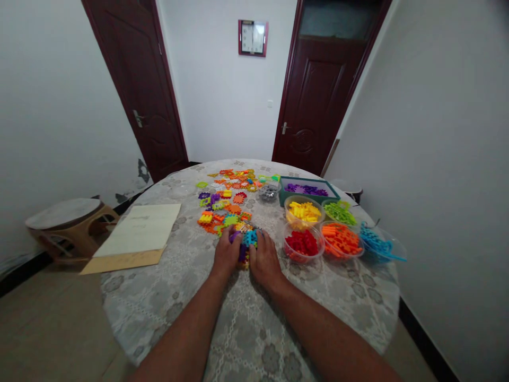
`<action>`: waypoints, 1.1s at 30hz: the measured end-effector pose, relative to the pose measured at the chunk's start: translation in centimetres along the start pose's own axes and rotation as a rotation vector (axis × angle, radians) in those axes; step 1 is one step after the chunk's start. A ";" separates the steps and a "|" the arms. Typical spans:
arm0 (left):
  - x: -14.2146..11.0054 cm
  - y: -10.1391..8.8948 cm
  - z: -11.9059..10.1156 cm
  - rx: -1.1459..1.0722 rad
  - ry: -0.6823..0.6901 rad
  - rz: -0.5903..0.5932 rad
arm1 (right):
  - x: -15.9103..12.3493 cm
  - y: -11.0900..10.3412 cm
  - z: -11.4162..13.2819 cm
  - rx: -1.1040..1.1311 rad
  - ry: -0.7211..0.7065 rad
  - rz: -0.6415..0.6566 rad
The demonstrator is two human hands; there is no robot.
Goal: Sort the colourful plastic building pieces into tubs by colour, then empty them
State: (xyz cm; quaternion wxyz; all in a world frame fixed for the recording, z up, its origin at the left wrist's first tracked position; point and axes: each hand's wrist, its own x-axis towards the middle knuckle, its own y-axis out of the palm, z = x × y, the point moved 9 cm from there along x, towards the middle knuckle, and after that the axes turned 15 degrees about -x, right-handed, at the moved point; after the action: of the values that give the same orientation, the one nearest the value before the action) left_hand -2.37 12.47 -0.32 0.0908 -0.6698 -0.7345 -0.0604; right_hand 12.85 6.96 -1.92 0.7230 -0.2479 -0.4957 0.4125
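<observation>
Left hand point(226, 252) and right hand point(266, 260) are both gripping one multicoloured cluster of toothed plastic pieces point(249, 237), fingers curling round its two sides. The cluster is sitting mid-table, on a round table with a grey-white floral cloth point(167, 297); can't tell if its base is touching the cloth.

Progress, my read: cluster is partly joined, purple, blue and yellow parts showing; palms are hiding whether it's complete. Plenty is left: bright mixed plastic pieces point(239, 197) are lying loose from beside the hands toward the far edge, and every container is holding stock.

Counts: 2 hands, 1 cluster. 6 clear round plastic tubs near the right edge and far middle: yellow point(304, 211), red point(302, 243), orange point(341, 239), green point(341, 213), blue point(376, 241), dark grey point(269, 191) pieces. 1 teal rectangular box point(283, 196) is holding purple pieces. 1 white paper sheet point(137, 225) is overlying 1 brown sheet point(123, 260) at the left edge. Loose pieces: too small to count.
</observation>
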 end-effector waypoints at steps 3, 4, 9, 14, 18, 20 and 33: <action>-0.3 0.4 0.0 -0.063 -0.036 -0.025 | 0.0 0.1 0.3 0.027 -0.032 0.033; -0.4 0.6 -0.1 -0.062 -0.040 -0.030 | 0.0 0.1 0.4 0.038 -0.034 0.039; -0.9 1.0 -0.6 -0.085 -0.052 -0.035 | 0.1 0.0 0.9 0.103 -0.052 0.018; -0.7 0.9 -0.5 -0.197 -0.090 -0.020 | 0.2 -0.5 1.9 0.152 -0.146 0.004; -0.3 1.1 0.5 -0.352 -0.143 -0.004 | 0.3 -0.9 2.3 0.169 -0.180 -0.004; -0.3 1.4 1.0 -0.439 -0.170 0.015 | 0.3 -1.1 2.5 0.163 -0.208 -0.016; 0.1 1.3 1.6 -0.758 -0.238 -0.051 | 0.1 -3.3 5.4 0.141 -0.439 -0.037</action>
State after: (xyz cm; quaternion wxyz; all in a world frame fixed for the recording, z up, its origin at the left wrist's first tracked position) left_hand -1.20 12.97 -1.88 -0.2502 -0.6398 -0.6818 -0.2516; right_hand 9.07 5.04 2.74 0.6208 -0.0919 -0.6156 0.4767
